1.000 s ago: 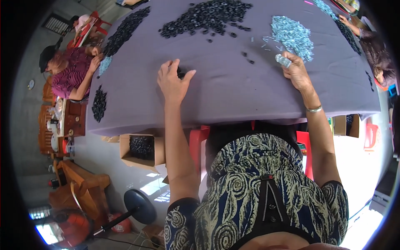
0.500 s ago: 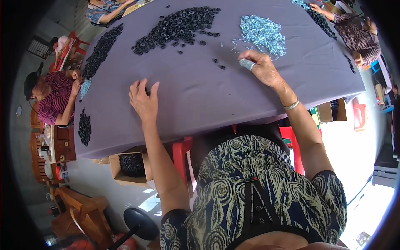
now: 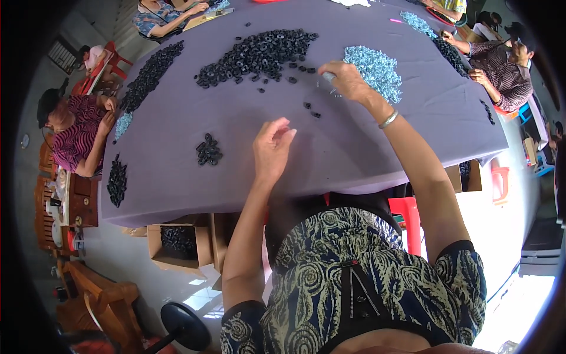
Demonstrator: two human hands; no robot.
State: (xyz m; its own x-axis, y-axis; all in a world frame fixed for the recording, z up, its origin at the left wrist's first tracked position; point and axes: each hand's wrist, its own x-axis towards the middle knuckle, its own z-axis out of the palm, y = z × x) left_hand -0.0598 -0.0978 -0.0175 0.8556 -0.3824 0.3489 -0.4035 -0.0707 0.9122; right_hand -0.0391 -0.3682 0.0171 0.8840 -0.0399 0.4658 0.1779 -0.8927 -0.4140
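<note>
My left hand [image 3: 272, 150] is above the cloth in the middle of the table. Its fingers are curled and the thumb stands a little apart, with nothing visible between them. To its left lies a small pile of black assembled-looking parts [image 3: 208, 150]. My right hand [image 3: 349, 82], with a pale wrap on one finger, is at the left edge of a heap of small silvery springs [image 3: 377, 68]. Its fingers are bent together, and what they hold, if anything, is hidden. Just left of it are loose black rings [image 3: 293, 79] at the edge of a large black ring heap [image 3: 262, 54].
A purple-grey cloth covers the table [image 3: 236, 189]. Other people sit at the left [image 3: 76, 127], right [image 3: 501, 68] and far side [image 3: 162, 20], beside long black heaps [image 3: 147, 76]. Cardboard boxes [image 3: 203, 239] and a red stool [image 3: 407, 218] stand below the near edge.
My left hand has moved right, away from the small black pile, which now shows fully. My right hand has shifted left along the spring heap. The whole view has tilted slightly.
</note>
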